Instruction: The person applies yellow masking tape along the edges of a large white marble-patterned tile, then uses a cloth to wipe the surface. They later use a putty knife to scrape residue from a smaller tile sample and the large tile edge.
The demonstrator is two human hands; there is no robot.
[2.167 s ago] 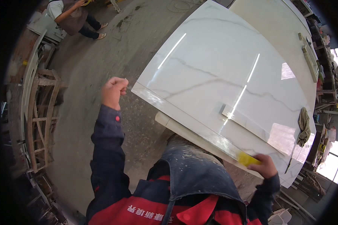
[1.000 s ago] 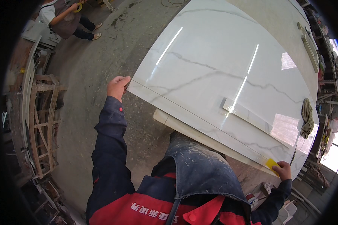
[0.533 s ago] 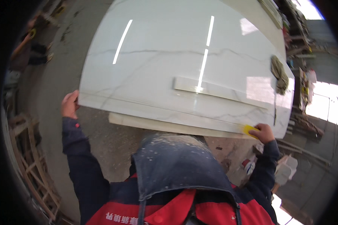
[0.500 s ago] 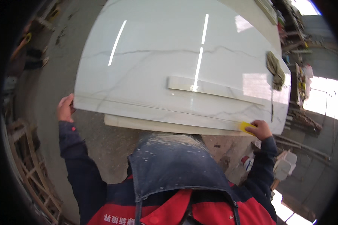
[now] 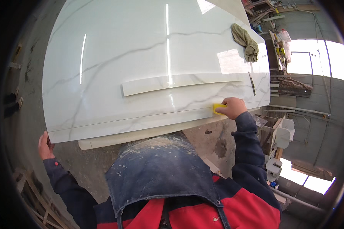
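Observation:
In front of me lies a large glossy white slab (image 5: 114, 49) with grey veins. A thin dark line runs along it close to its near edge. At the slab's near left corner is my left hand (image 5: 46, 148), its bent fingers gripping the edge. My right hand (image 5: 235, 107), near the right end of that edge, closes around a small yellow block-like thing (image 5: 219, 108); its exact kind is hidden by the fingers. A narrow white strip (image 5: 153, 87) rests on the slab. Right of the strip lies a thin dark stick-like tool (image 5: 252, 84).
A crumpled olive cloth (image 5: 246, 42) lies on the slab's right side. Beneath the near edge a pale board (image 5: 114, 140) sticks out toward my dusty dark apron (image 5: 156, 168). Wooden frames (image 5: 36, 198) stand at the lower left. Shelving and white containers (image 5: 284, 133) line the right.
My view has shifted and turned, so the slab sits further left and tilts the other way. My right hand keeps the yellow thing at the near edge; my left stays at the corner.

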